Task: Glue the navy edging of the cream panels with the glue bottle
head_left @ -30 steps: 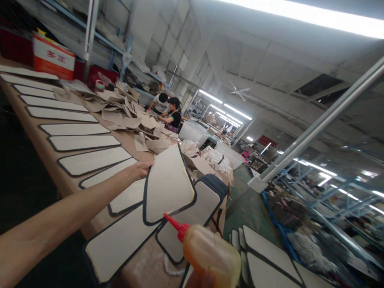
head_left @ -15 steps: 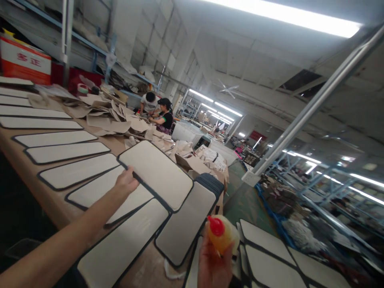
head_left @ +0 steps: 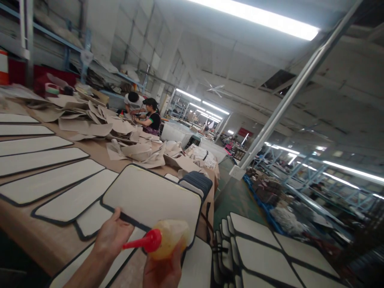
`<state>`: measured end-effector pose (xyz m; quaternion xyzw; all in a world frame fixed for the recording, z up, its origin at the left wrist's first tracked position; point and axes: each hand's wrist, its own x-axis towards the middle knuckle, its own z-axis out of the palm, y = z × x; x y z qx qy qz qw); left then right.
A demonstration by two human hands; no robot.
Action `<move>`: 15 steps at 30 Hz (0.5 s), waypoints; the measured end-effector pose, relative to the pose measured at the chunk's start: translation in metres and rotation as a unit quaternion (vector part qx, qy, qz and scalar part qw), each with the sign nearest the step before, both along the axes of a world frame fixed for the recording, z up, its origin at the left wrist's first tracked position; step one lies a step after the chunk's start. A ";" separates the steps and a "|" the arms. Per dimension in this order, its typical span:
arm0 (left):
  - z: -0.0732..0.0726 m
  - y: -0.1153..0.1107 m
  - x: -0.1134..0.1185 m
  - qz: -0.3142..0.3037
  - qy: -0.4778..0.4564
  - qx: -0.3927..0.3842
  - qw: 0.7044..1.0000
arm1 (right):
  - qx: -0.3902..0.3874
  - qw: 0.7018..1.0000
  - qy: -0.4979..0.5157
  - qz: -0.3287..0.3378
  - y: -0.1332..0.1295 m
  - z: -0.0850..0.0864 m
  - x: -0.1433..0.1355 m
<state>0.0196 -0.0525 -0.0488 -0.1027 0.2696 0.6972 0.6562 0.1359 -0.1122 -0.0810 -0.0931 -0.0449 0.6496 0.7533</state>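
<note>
With fingers at its near edge, my left hand (head_left: pixel 115 232) grips a cream panel (head_left: pixel 153 196) that has rounded corners and a dark border. The panel is tilted over others like it. My right hand (head_left: pixel 163 270) is wrapped round a squeeze bottle (head_left: pixel 174 238) of yellowish liquid. Its red nozzle (head_left: pixel 147 241) points left, toward my left wrist, in front of the panel. Similar cream panels (head_left: pixel 57 180) overlap in a row along the table to the left. Part of another panel (head_left: pixel 196 264) shows beneath the held one, its rest hidden.
Loose beige cut pieces (head_left: pixel 90 116) heap at the back of the table. Dark-edged panels (head_left: pixel 196 182) form a stack behind the held one. More stacked panels (head_left: pixel 267 256) stand to the right. Two people (head_left: pixel 151 116) work at the far end. A metal pole (head_left: pixel 288 104) slants at right.
My right hand has brought the bottle left, and its nozzle now points left instead of toward me. The held panel has come nearer and lower. The view has turned right.
</note>
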 end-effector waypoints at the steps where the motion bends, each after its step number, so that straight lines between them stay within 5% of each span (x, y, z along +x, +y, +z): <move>1: 0.003 -0.006 0.001 -0.012 0.009 -0.003 1.000 | -0.002 1.000 -0.001 0.000 -0.002 0.002 0.002; 4: 0.002 -0.017 -0.001 -0.047 0.022 -0.005 0.999 | -0.018 1.000 -0.018 -0.011 -0.009 0.005 0.009; 7: -0.014 -0.025 -0.002 -0.076 0.005 0.007 0.997 | -0.030 0.998 -0.043 -0.027 -0.014 0.009 0.013; 10: -0.047 -0.041 -0.005 -0.145 0.023 0.021 0.989 | -0.031 0.998 -0.051 -0.019 -0.017 0.013 0.015; 13: -0.088 -0.060 -0.020 -0.249 0.132 -0.013 0.960 | -0.028 0.998 -0.058 -0.014 -0.018 0.013 0.019; 15: -0.102 -0.063 -0.039 -0.291 0.211 -0.004 0.933 | -0.022 0.998 -0.058 -0.002 -0.018 0.009 0.023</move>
